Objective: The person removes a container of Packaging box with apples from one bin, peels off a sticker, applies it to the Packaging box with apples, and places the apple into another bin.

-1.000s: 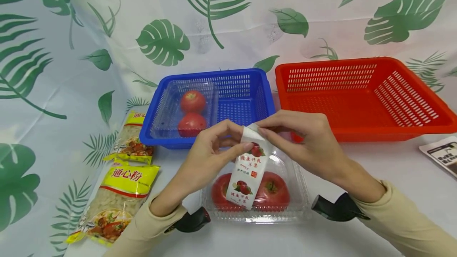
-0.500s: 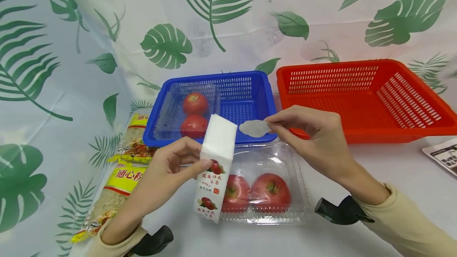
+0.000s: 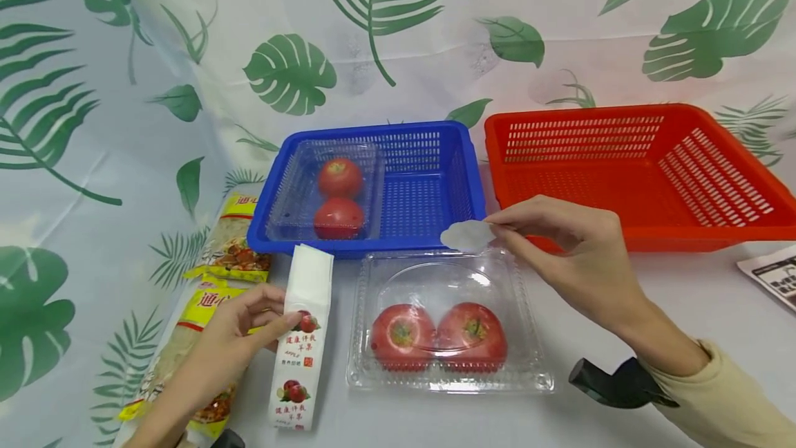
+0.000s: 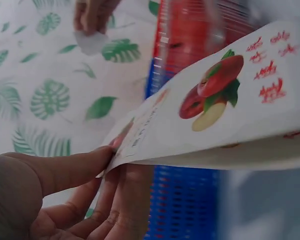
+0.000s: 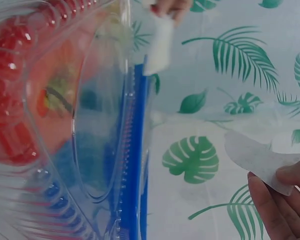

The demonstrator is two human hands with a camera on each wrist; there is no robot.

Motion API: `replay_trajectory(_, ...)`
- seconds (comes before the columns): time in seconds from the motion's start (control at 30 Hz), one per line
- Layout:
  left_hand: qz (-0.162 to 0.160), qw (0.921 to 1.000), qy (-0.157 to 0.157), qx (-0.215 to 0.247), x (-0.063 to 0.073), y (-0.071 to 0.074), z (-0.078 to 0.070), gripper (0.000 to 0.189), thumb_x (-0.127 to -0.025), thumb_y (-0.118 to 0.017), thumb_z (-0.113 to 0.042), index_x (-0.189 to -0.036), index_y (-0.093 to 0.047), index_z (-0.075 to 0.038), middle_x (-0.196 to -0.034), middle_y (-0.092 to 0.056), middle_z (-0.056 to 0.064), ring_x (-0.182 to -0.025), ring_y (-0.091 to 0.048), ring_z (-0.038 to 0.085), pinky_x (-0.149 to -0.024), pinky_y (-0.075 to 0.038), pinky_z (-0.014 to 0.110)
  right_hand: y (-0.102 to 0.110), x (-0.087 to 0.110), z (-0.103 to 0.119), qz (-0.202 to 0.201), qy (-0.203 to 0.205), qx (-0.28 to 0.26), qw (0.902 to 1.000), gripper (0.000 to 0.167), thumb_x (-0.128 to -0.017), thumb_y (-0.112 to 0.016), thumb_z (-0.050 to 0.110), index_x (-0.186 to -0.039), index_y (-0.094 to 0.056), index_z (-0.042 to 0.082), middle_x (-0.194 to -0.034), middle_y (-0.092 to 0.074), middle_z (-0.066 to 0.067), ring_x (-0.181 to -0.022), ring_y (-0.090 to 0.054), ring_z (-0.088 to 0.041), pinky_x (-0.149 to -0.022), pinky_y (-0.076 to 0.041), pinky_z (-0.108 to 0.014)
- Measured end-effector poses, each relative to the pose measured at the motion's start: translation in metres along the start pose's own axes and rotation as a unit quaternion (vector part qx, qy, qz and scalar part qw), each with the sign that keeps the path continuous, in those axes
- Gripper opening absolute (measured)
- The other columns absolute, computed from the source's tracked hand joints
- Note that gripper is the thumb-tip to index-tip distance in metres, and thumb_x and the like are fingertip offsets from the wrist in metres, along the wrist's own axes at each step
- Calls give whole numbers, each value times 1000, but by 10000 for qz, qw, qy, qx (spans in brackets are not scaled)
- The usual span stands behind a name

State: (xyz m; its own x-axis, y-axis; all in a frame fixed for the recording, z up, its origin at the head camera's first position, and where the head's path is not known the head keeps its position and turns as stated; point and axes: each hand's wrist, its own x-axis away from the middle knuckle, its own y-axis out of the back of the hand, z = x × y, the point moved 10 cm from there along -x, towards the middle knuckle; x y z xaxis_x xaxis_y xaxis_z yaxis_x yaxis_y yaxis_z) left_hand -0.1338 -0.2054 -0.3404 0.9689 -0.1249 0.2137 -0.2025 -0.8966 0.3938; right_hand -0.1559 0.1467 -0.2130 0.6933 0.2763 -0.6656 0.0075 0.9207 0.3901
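My left hand (image 3: pixel 233 330) pinches a folded strip of apple labels (image 3: pixel 301 351), left of a closed clear plastic box (image 3: pixel 444 285). In the left wrist view, thumb and fingers hold the edge of the label strip (image 4: pixel 162 127). My right hand (image 3: pixel 578 254) pinches a thin whitish sticker (image 3: pixel 466 236) with a scalloped edge, above the box's back right corner. The right wrist view shows the sticker (image 5: pixel 255 157) between thumb and fingertips, apart from the box lid (image 5: pixel 102 100). Two red apples (image 3: pixel 403 336) sit side by side inside the box.
Behind stands a blue basket (image 3: pixel 419 206) holding another clear box (image 3: pixel 286 192) with two apples. A red basket (image 3: pixel 622 192) is at back right. Two yellow-topped pasta bags (image 3: pixel 214 299) lie at left. A printed packet (image 3: pixel 774 272) lies at the right edge.
The sticker has come away from the strip into my right hand. My left hand has carried the strip left and down, off the box. The right hand has moved slightly right.
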Motion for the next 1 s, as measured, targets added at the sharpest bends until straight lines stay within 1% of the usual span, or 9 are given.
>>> replay_trajectory(0.13,214,9996,204,43,-8,-20,25,28,-101,-71,-14,-120,-61,4,-103,-71,10,-87,-70,21,-71,-62,31,0,2,-1,35,-47,1,10000,45,-71,-75,-32,-107,-78,-5,-101,-78,-7,-96,-74,-9,-85,-58,-18)
replay_trajectory(0.2,130,9998,170,-55,-12,-27,33,25,-100,-72,-11,-117,-62,4,-100,-70,9,-86,-69,19,-68,-61,30,0,3,-1,52,-42,-7,10000,45,-71,-75,-32,-107,-77,-5,-101,-78,-8,-95,-74,-9,-85,-58,-19)
replay_trajectory(0.3,-211,9989,58,-415,-21,-31,41,19,-97,-75,-7,-110,-65,3,-95,-69,6,-82,-68,16,-64,-58,27,0,3,-1,57,-37,-3,10000,45,-71,-75,-32,-107,-77,-5,-100,-78,-8,-95,-74,-9,-84,-59,-19)
replay_trajectory(0.37,-424,9967,-52,-689,-26,-32,42,16,-95,-76,-4,-106,-67,2,-92,-69,5,-79,-67,15,-64,-56,25,0,4,-1,62,-60,19,10000,45,-71,-75,-32,-107,-78,-4,-100,-78,-8,-95,-74,-8,-84,-59,-19)
replay_trajectory(0.43,-516,9946,-93,-891,-30,-33,43,15,-94,-76,-3,-105,-67,2,-90,-69,4,-78,-66,15,-66,-55,25,0,4,-2,83,-85,28,9999,45,-71,-75,-32,-107,-78,-4,-100,-78,-8,-95,-74,-8,-84,-59,-19)
replay_trajectory(0.63,-611,9900,30,-1273,-35,-33,47,12,-96,-75,-6,-104,-68,0,-90,-69,2,-79,-63,14,-70,-54,25,-3,5,-3,168,-118,51,9998,44,-72,-76,-30,-107,-78,-3,-101,-78,-9,-95,-74,-8,-84,-59,-20)
replay_trajectory(0.77,-680,9861,-14,-1518,-36,-34,48,14,-95,-76,-7,-105,-69,-1,-92,-70,3,-81,-64,14,-71,-55,26,-3,7,-3,176,-149,95,9997,44,-73,-76,-30,-107,-78,-1,-102,-78,-8,-96,-73,-8,-84,-59,-19)
replay_trajectory(0.9,-767,9819,-96,-1729,-36,-36,46,28,-93,-80,-8,-115,-66,1,-95,-68,3,-82,-63,15,-71,-55,27,-3,8,-3,166,-156,130,9997,44,-73,-76,-30,-107,-78,-2,-102,-78,-4,-96,-73,-6,-84,-58,-18)
replay_trajectory(1.0,-838,9790,-122,-1854,-36,-37,42,42,-90,-83,-7,-125,-60,1,-100,-66,5,-83,-61,15,-71,-54,27,-2,8,-3,156,-97,131,9997,44,-72,-76,-31,-106,-78,-3,-102,-78,-5,-96,-73,-6,-84,-59,-18)
